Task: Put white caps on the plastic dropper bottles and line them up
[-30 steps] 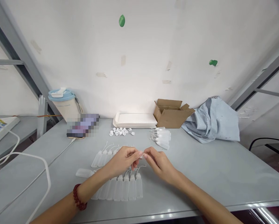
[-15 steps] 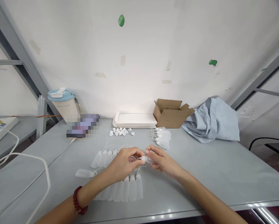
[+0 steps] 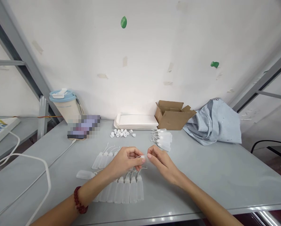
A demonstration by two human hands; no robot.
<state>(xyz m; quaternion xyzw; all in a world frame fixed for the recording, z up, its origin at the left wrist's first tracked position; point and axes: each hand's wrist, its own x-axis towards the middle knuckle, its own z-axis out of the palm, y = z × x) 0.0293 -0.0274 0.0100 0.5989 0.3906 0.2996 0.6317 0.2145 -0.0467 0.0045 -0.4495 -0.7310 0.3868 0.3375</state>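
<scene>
Plastic bit [image 3: 142,156] pinched in left hand [image 3: 128,159], roughly parallel to counter's [image 3: 225,175] front edge, just left of right hand [image 3: 162,160], can't tell if that's gripping.

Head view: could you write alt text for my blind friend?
The left hand has a small white piece in its grip, the right hand close by, above a grey table. Translucent bottles lie on it, with white caps and a cardboard box farther back.
</scene>
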